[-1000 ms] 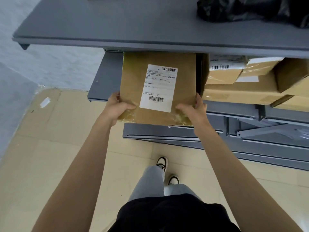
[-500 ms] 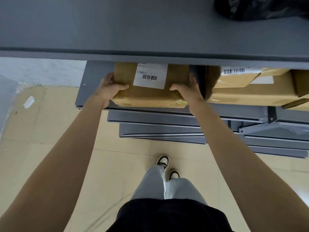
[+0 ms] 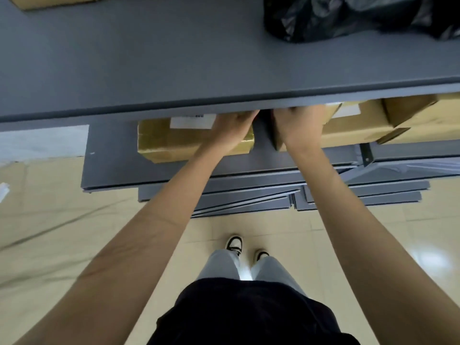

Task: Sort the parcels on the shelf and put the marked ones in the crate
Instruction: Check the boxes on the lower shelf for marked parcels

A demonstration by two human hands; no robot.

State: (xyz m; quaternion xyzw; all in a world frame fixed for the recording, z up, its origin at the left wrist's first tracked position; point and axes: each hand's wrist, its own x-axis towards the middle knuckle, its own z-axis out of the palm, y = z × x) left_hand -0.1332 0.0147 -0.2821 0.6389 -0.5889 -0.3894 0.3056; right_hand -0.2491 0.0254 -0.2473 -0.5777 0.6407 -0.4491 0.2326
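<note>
The taped parcel [image 3: 174, 143] lies on the lower shelf [image 3: 112, 165]; the left hand [image 3: 230, 131] rests on its right end, the right hand [image 3: 301, 125] on neighbouring boxes [image 3: 353, 130]; fingers hidden, grip unclear.

Black top [image 3: 249, 317], light grey trousers [image 3: 221, 267], black-and-white shoes [image 3: 234, 243], bare forearms.

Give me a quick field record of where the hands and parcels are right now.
left hand: resting on the right end of the labelled parcel, fingertips hidden under the upper shelf
right hand: on the left end of the parcel stack, fingertips hidden
labelled parcel: lying flat on the lower shelf, apart from the stack
upper shelf: black bag at right, a box at far left
crate: not in view
</note>
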